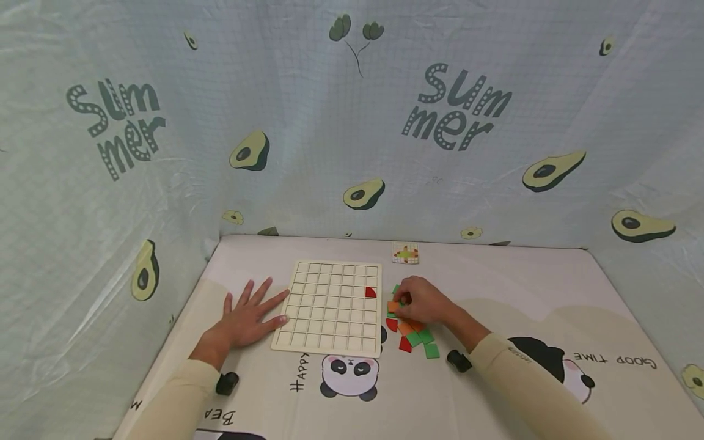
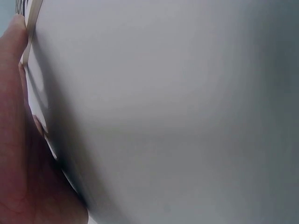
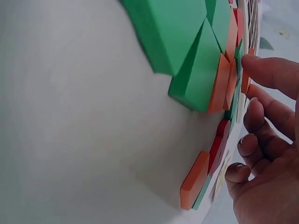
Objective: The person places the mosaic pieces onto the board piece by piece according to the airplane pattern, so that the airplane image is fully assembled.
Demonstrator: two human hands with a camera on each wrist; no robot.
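Note:
A pale gridded board (image 1: 332, 308) lies on the table, with one red quarter-round tile (image 1: 371, 292) in a cell near its right edge. Fingers spread, my left hand (image 1: 244, 321) rests on the table and touches the board's left edge with thumb and index finger. Just right of the board, my right hand (image 1: 420, 300) pinches an orange tile (image 3: 247, 77) between thumb and index finger. Below that hand is a loose pile of green tiles (image 1: 432, 351), orange tiles (image 1: 405, 328) and red tiles (image 1: 405, 344). The right hand hides part of the pile.
A small pattern card (image 1: 405, 253) with a coloured grid design lies behind the pile. The table cover (image 1: 407, 403) carries panda prints and lettering. A hanging sheet (image 1: 308, 91) with avocado prints closes off the back and sides.

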